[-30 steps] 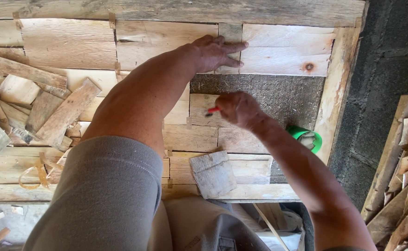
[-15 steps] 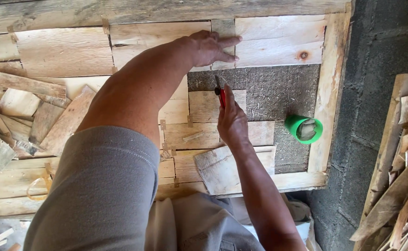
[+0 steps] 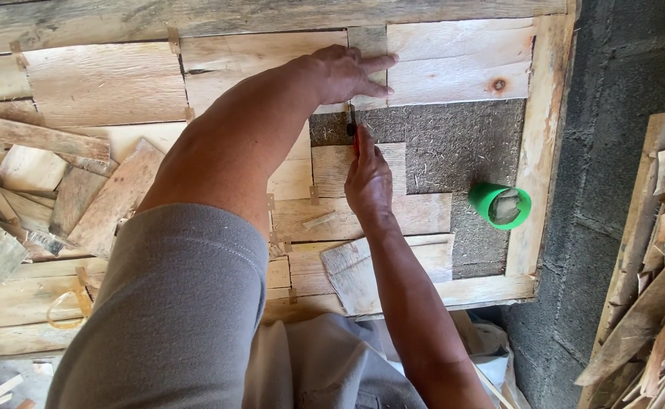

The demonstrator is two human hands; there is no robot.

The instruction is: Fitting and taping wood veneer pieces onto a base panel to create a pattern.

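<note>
- Nearest, a grey sleeve [image 3: 173, 303] covers the person's left shoulder, and a loose pale board offcut [image 3: 351, 273] lies just below the right forearm.
- The right hand [image 3: 369, 178] is closed round a red-handled tool [image 3: 353, 135]; its long axis runs up the picture, dark tip pointing away from the person.
- That tip sits at the lower edge of a narrow wooden piece [image 3: 366, 45], over the dark fibrous backing [image 3: 453, 144].
- A green cup [image 3: 500, 204] stands on the backing, right of the hand and well apart from it.
- Farthest, the left hand [image 3: 344, 72] lies flat on the narrow piece, fingers stretched rightward, gripping nothing.
</note>
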